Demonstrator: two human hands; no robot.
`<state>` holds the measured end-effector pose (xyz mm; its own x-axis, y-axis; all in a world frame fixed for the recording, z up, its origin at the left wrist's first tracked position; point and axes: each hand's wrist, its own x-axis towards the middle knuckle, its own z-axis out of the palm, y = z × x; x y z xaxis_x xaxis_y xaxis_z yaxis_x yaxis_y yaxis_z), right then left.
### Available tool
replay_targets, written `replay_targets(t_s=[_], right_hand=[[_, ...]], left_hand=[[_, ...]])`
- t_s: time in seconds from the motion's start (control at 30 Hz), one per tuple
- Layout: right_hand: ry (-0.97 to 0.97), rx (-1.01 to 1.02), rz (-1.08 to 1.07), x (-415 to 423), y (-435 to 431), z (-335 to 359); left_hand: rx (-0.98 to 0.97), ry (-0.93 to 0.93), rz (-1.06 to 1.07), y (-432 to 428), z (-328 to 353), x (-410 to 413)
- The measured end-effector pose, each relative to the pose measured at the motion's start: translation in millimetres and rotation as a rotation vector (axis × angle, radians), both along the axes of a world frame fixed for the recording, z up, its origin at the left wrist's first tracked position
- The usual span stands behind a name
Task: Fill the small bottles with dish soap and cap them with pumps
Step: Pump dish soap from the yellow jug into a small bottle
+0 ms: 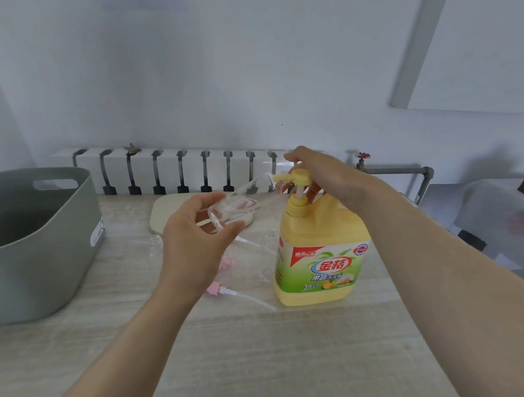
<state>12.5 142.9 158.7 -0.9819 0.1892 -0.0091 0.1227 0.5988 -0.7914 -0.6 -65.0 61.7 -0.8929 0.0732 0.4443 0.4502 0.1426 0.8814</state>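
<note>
One small bottle (239, 203) tilts in the grip of our left hand (196, 244) — mouth to the nozzle (279, 177), to catch soap. Just beside it, our right hand (323, 177) clasps the pump head (301, 175) of the jug (318, 256).

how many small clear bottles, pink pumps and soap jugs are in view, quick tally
small clear bottles: 3 (one in the left hand, two on the table)
pink pumps: 2
dish soap jug: 1
total: 6
</note>
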Motion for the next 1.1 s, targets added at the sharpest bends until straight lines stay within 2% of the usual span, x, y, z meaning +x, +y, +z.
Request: replay_targets(t_s=[0.13,0.63,0.83,1.1], right_hand=[[0.009,-0.009,-0.013,-3,2,-1],[-0.045,0.197,-0.05,-18,7,-11],[-0.032,0.188,-0.111,-20,-1,-12],[-0.037,0.243,-0.057,-17,6,-15]], left_hand=[[-0.003,0.007,0.001,2,0,0],[-0.014,0.001,0.011,2,-2,-1],[-0.03,-0.014,0.015,2,-5,-2],[-0.055,0.006,0.021,3,-4,-2]])
